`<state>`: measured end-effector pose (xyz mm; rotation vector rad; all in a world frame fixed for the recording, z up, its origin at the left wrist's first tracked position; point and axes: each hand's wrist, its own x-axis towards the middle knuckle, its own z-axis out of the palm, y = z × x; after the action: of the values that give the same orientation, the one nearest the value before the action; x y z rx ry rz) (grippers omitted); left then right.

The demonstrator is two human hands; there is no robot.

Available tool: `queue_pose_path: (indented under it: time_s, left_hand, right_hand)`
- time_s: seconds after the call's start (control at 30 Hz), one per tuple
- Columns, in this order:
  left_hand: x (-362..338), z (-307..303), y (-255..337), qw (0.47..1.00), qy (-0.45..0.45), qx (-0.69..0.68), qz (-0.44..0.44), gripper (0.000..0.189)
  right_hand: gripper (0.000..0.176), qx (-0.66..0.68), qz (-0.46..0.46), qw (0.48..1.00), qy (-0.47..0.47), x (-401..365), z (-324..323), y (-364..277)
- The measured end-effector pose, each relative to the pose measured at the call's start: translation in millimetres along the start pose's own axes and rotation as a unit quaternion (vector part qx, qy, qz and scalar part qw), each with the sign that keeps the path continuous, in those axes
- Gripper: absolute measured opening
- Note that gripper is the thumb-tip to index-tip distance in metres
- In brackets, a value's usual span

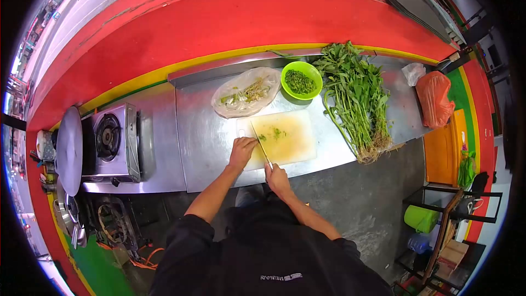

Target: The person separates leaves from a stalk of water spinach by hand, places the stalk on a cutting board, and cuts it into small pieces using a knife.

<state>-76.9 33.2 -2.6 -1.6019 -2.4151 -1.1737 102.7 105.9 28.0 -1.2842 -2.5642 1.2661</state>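
Observation:
A knife [261, 143] lies across the left part of the pale cutting board [298, 140], its handle in my right hand [278, 180], which is closed round it at the board's near edge. My left hand [241, 152] rests at the board's left edge beside the blade, fingers bent together; whatever they hold is too small to make out. Chopped green bits [276, 133] lie on the board right of the blade. Behind the board are a clear plastic bag [246, 92] with stems and a green bowl [301, 81] of chopped greens.
Leafy greens with roots [356, 98] lie right of the board on the steel counter [205, 153]. A gas stove [112, 140] and a large round lid [69, 151] are at left. An orange plastic bag [434, 98] sits at the right end; a red wall [219, 24] runs behind.

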Motion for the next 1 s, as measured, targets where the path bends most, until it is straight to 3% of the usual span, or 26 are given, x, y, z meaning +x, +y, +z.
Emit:
queue_pose_path:
  time_s: [0.2,0.5,0.67,1.0]
  left_hand:
    - [-1.7,-0.9,-0.3,1.000,0.002,-0.003,0.012,0.016]
    - [0.1,-10.6,7.3,1.000,-0.019,-0.006,0.016,0.014]
    - [-1.8,-4.3,1.1,1.000,-0.004,-0.012,0.020,0.011]
    - [-2.3,-6.6,7.0,0.999,-0.021,0.043,0.017,0.016]
  right_hand:
    - [0.048,-0.074,0.006,0.997,-0.004,8.2,-2.5,-9.2]
    - [0.051,-0.007,-0.027,0.999,0.019,5.9,0.3,-6.4]
    - [0.050,-0.042,0.003,0.999,-0.016,-6.4,-2.5,-2.4]
    - [0.048,-0.069,-0.035,0.997,0.016,12.7,-0.9,-6.6]
